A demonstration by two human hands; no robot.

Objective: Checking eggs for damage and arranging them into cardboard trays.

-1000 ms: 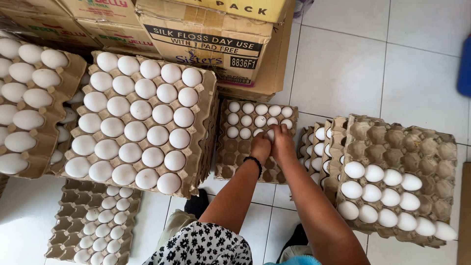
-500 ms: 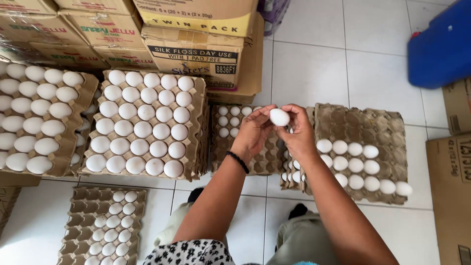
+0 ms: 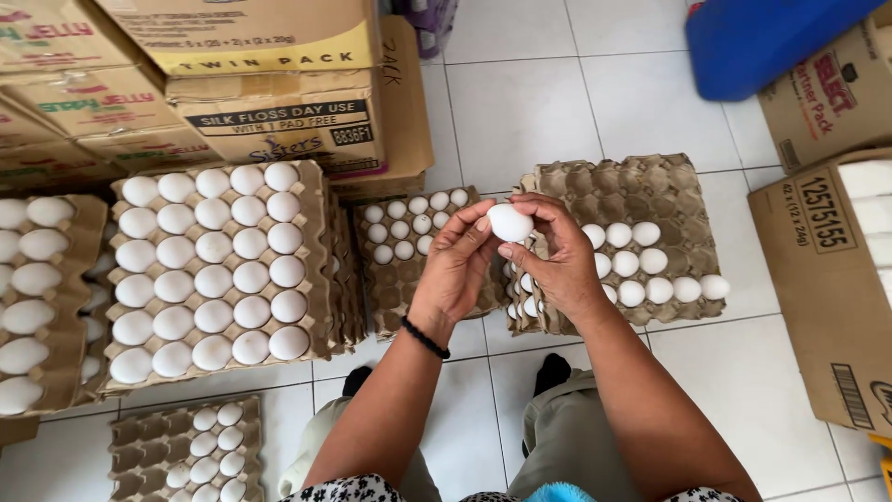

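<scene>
We see a full tray of white eggs [image 3: 212,270] stacked at left, printed cardboard cartons [image 3: 269,102] behind it — some piled. A blue plastic bin [image 3: 771,42] sits top right on the white tiled floor [image 3: 520,102] — another carton [image 3: 827,279] stands beside.

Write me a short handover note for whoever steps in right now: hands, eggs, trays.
Left hand and right hand: both raised over the trays, sharing a fingertip grip on one white egg.
Middle tray below the hands: partly filled, eggs in its far rows only.
Right tray stack: top tray partly filled, far rows bare.
Big stack on the left: top tray full.
Low tray near the left knee: partly filled.
Done: the held egg is off the trays.
Left: the egg is not yet set in any cup.
</scene>
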